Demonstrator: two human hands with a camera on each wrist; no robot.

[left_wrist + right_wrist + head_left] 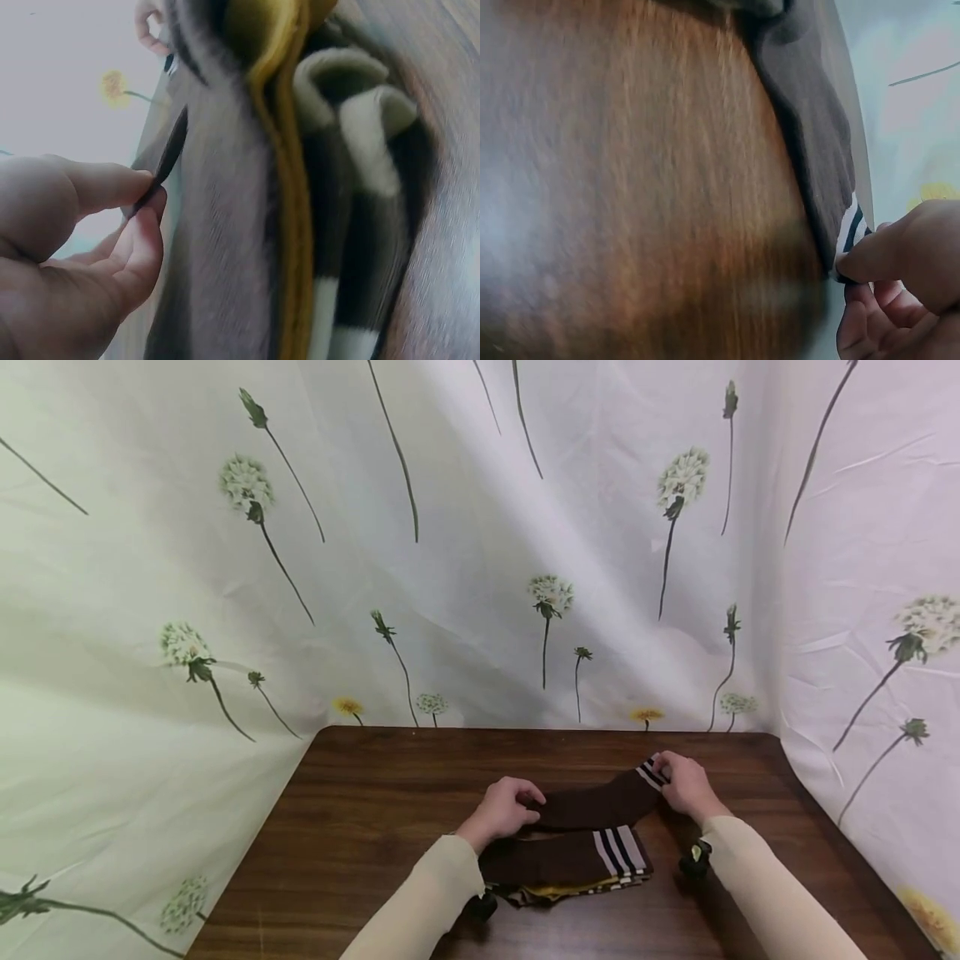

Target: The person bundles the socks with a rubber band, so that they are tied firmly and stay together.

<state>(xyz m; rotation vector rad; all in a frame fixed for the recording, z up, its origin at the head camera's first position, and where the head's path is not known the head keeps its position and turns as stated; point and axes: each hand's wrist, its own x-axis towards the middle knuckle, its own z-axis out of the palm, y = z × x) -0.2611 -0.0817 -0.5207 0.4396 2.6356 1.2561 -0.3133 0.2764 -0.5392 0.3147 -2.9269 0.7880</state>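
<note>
Brown sock [596, 802] near far edge of tabletop [375, 793]: left hand [504, 808] and right hand [686, 783] pinch its ends (probably for straightness).

The tabletop [360, 827] is dark brown with wood grain and rounded far corners, and directly on it lies a pile of socks [592, 887], where a brown sock [551, 856] with pale stripes lies above mustard layers [295, 195] and dark layers [330, 232].

There are two sleeves [427, 893], one left hand [498, 808], one right hand [686, 785], one table [360, 827], one separate sock [596, 806], one pile of socks [540, 858] too overlapped to count, and three printed yellow flowers [348, 705].
</note>
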